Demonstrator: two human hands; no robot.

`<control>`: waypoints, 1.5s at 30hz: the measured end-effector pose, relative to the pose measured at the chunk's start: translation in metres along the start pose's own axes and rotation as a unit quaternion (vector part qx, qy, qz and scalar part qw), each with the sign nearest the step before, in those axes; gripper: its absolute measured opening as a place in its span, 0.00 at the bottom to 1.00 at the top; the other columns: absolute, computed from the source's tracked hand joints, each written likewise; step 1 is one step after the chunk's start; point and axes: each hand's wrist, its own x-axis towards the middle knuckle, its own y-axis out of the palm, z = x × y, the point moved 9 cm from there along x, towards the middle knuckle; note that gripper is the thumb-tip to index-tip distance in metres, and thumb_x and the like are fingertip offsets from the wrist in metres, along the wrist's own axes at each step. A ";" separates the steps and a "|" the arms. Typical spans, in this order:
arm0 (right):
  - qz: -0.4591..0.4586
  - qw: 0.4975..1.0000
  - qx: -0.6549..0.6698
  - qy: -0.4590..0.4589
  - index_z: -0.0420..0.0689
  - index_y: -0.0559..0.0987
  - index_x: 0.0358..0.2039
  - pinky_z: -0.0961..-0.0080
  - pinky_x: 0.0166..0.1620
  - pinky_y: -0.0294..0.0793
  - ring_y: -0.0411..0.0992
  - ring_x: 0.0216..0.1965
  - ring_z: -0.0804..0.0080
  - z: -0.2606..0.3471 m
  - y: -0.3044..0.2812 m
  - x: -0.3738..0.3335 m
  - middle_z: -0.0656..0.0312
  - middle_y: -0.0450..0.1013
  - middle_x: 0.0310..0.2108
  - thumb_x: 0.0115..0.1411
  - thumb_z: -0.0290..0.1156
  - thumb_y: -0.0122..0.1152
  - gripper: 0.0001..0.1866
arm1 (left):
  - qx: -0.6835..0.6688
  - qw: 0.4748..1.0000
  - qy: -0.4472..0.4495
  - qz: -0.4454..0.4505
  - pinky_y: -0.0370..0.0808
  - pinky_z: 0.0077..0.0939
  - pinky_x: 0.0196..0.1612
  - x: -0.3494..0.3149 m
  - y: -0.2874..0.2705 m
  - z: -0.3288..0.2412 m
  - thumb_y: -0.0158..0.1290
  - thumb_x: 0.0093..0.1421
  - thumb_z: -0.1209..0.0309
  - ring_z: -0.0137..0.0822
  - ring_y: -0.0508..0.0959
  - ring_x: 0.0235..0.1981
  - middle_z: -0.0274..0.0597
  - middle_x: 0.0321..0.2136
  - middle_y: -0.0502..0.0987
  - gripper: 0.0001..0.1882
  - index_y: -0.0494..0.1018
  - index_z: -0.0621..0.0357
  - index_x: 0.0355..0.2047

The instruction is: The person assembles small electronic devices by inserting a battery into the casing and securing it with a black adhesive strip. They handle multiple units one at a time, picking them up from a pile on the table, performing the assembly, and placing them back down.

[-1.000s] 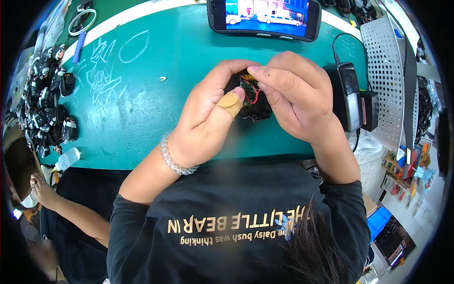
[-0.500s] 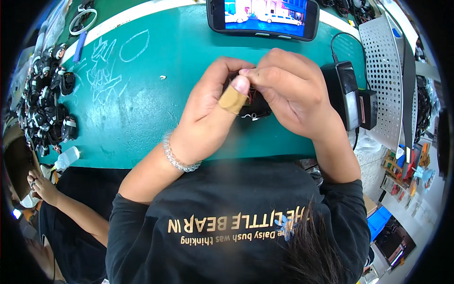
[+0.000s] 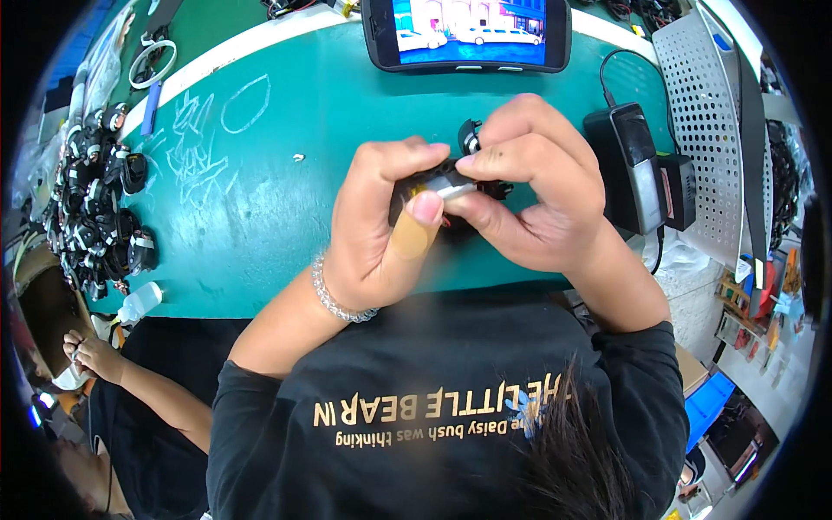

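Note:
Over the near middle of the green table, both hands close round a small black electronic device. A flat silvery-grey piece (image 3: 448,185) with yellow at one end, like a pouch battery, shows between the fingers. My left hand (image 3: 368,204) wears a tan bandage on the thumb, which presses on the silvery piece's near side. My right hand (image 3: 550,182) pinches its right end between thumb and index finger. Just beyond the right fingertips, a rounded black part (image 3: 470,137) with a light ring sticks out. A bit of red shows below the thumbs; the rest is covered by the fingers.
A phone (image 3: 468,35) playing a picture stands at the far edge. To the right are a black charger-like box (image 3: 624,165) and a perforated metal basket (image 3: 702,130). Piled black devices (image 3: 100,199) and a squeeze bottle (image 3: 139,302) lie left, near another person's hand (image 3: 91,355).
My hands have shifted slightly, and the device has turned so its silvery piece shows. My right thumb and index finger now pinch that piece. The whole view has shifted a little.

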 end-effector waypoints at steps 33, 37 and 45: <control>0.114 0.989 0.027 0.090 0.39 0.72 0.27 0.69 0.34 0.63 0.65 0.31 0.62 -0.021 0.014 -0.002 0.56 0.67 0.31 0.41 0.31 0.64 0.14 | 0.019 0.997 0.070 -0.036 0.66 0.24 0.30 -0.002 -0.005 -0.001 0.42 0.66 0.65 0.30 0.68 0.27 0.43 0.27 0.69 0.17 0.61 0.63 0.49; 0.176 0.969 -0.022 0.170 0.39 0.70 0.24 0.67 0.32 0.63 0.66 0.30 0.56 -0.040 0.022 -0.013 0.56 0.67 0.27 0.41 0.28 0.59 0.10 | 0.043 0.999 0.001 -0.005 0.67 0.24 0.34 0.005 0.000 0.011 0.46 0.63 0.72 0.32 0.69 0.30 0.43 0.31 0.69 0.10 0.67 0.64 0.41; 0.295 0.914 -0.084 0.265 0.36 0.73 0.25 0.61 0.34 0.68 0.69 0.32 0.51 -0.056 0.024 -0.029 0.50 0.70 0.27 0.46 0.33 0.54 0.12 | 0.259 0.959 0.106 0.048 0.68 0.32 0.29 0.016 0.012 -0.004 0.56 0.44 0.80 0.43 0.70 0.28 0.44 0.27 0.69 0.13 0.70 0.59 0.33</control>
